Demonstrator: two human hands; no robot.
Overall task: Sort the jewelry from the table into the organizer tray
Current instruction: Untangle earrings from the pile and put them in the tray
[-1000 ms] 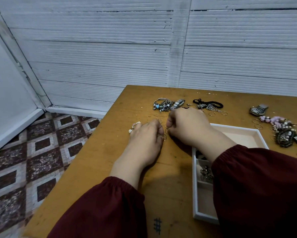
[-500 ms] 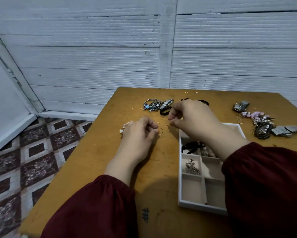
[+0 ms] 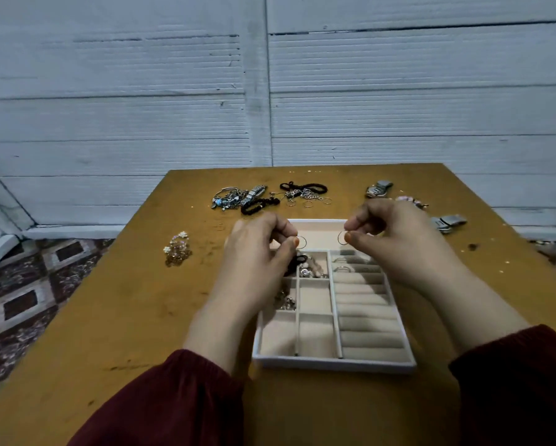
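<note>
Jewelry [image 3: 289, 196] lies in little heaps on the far part of a big brown table [image 3: 109, 317]. A white organizer tray [image 3: 333, 364] sits on the table right in front of the person. It has one long box across its far end, small square boxes on the left and soft rolls on the right. Two dark red sleeves [image 3: 173, 400] come in from the bottom.

The left hand [image 3: 254, 252] is over the far left part of the tray. Its thumb and first finger are pressed together on a thin ring [image 3: 305, 243], and its other fingers are curled in. The right hand [image 3: 399, 243] is over the far right part of the tray. Its thumb and first finger pinch a second thin ring [image 3: 338, 238] the same way. Both rings hang over the long box, a little apart from each other.

Behind the tray lie a silver heap [image 3: 233, 198], a black band [image 3: 258, 206] touching it, and a black cord [image 3: 304, 187] with chains. A gold beaded piece [image 3: 177, 249] lies alone to the left of the tray. A watch [image 3: 379, 188], some pink beads [image 3: 410, 201] and a silver clasp [image 3: 448, 222] lie on the far right, near the right hand.

Inside the tray, a dark band with beads [image 3: 308, 268] sits in the far small boxes. A shiny piece [image 3: 284, 302] sits in a box closer to the person. Small rings [image 3: 342, 268] are tucked in the rolls.
</note>
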